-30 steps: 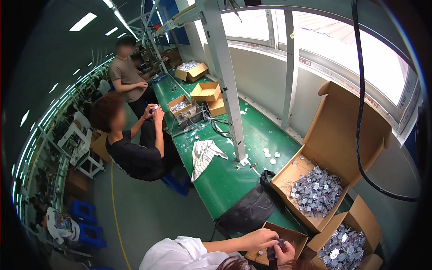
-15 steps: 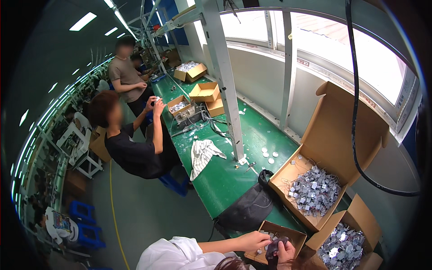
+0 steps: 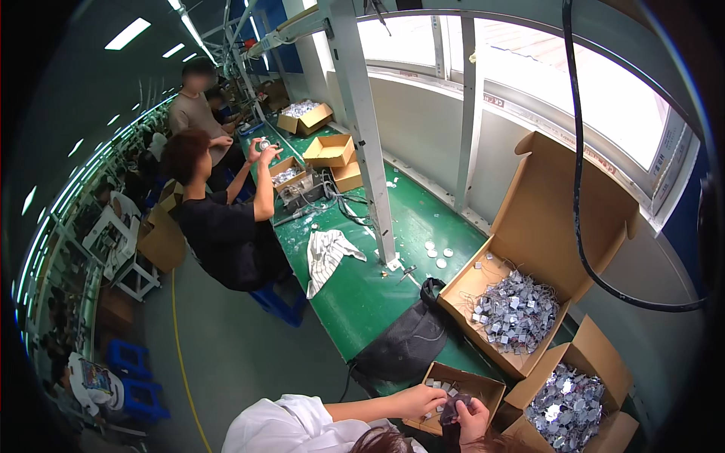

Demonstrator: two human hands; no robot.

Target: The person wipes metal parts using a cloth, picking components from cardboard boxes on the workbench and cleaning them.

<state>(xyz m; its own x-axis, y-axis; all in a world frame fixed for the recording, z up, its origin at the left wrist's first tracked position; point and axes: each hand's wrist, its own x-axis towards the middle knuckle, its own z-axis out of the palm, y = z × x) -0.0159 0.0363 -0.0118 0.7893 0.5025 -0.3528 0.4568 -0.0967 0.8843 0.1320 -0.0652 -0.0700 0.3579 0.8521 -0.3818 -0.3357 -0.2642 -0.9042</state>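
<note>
My left hand, its arm in a white sleeve, reaches in over a small cardboard box. Its fingertips are pinched together; whatever lies between them is too small to make out. Close on its right, my right hand grips a dark, crumpled, soft-looking piece. The two hands almost meet above the box. Small pale square parts lie inside the box, partly hidden by my hands.
A black mesh bag lies beyond my hands on the green table. Rightward stand an open carton of wired square parts and one of shiny round parts. A striped cloth, metal post and seated co-worker are farther off.
The view has shifted slightly, so the scene sits a little farther left and up. My hands stay over the small box, the dark piece still in my right. The seated co-worker's head has turned.
</note>
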